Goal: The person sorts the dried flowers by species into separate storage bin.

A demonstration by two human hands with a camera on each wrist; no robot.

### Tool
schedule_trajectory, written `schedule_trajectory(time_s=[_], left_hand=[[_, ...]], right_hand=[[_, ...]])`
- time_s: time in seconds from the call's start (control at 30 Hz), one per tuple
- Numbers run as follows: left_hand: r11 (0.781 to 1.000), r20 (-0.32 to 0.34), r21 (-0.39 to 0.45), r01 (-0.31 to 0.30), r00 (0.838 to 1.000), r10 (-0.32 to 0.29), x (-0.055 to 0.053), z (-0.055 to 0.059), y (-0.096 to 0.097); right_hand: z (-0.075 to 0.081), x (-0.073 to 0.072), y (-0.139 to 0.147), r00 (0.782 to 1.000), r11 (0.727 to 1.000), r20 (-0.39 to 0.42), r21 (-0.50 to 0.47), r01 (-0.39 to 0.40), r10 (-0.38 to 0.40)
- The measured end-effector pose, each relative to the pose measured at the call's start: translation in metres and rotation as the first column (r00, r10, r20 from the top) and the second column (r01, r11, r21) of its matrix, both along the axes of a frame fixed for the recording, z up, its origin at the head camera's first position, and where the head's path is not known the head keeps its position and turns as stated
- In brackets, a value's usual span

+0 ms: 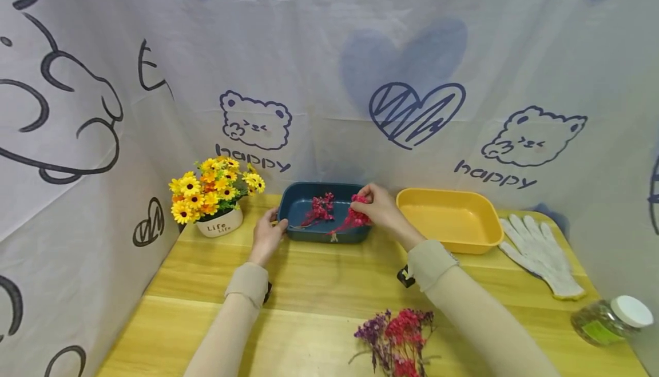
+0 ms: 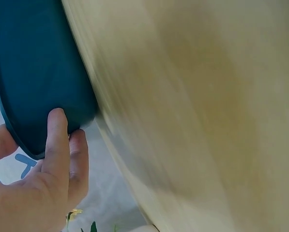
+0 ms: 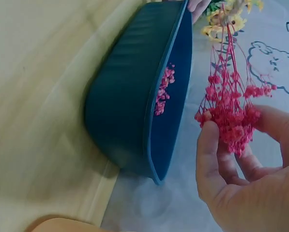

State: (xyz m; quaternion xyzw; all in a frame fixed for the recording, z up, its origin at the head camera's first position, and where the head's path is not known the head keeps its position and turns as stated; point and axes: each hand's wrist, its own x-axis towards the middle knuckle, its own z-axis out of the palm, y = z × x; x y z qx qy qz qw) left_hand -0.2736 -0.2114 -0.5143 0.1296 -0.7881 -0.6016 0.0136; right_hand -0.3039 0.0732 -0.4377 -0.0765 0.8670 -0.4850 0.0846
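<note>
A dark blue tray (image 1: 309, 235) stands at the back of the table. My left hand (image 1: 266, 237) holds its left end; in the left wrist view the fingers lie along the outer wall (image 2: 33, 63), with the thumb on the other side of the rim. Above the tray's right part, my right hand (image 1: 385, 214) pinches a small bunch of red dried flowers (image 3: 229, 113) by the blossom end, thin stems pointing away from the palm. Another red sprig (image 1: 321, 208) lies inside the tray.
Right of the blue tray sits a yellow tray (image 1: 448, 219), then a white glove (image 1: 540, 257) and a lidded jar (image 1: 610, 320). Purple and red dried flowers (image 1: 399, 337) lie at the front. A pot of yellow flowers (image 1: 218, 225) stands at left, near the hanging cloth.
</note>
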Motion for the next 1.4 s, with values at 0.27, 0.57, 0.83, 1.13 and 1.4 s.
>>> schedule_trajectory(time_s=[0.27, 0.57, 0.83, 1.13, 1.4], left_hand=[[1.0, -0.018, -0.011, -0.017, 1.0, 0.017, 0.002, 0.001, 0.002], [1.0, -0.018, -0.006, -0.009, 1.0, 0.009, 0.001, -0.002, 0.002], [1.0, -0.019, -0.019, -0.007, 1.0, 0.007, 0.002, -0.001, 0.002], [0.999, -0.029, -0.045, -0.008, 1.0, 0.007, 0.003, -0.001, 0.003], [0.999, -0.027, -0.036, -0.01, 1.0, 0.009, 0.003, -0.002, 0.003]], right_hand=[[-0.009, -0.017, -0.012, 0.987, 0.986, -0.147, 0.141, 0.088, -0.067], [-0.029, -0.027, -0.021, 0.979, 0.967, -0.188, 0.225, 0.12, -0.077], [-0.039, -0.03, -0.028, 0.983, 0.966, -0.172, 0.237, 0.101, -0.061], [-0.042, -0.03, -0.034, 0.984, 0.943, -0.169, 0.313, 0.112, -0.061], [-0.039, -0.027, -0.036, 0.98, 0.93, -0.197, 0.349, 0.11, -0.042]])
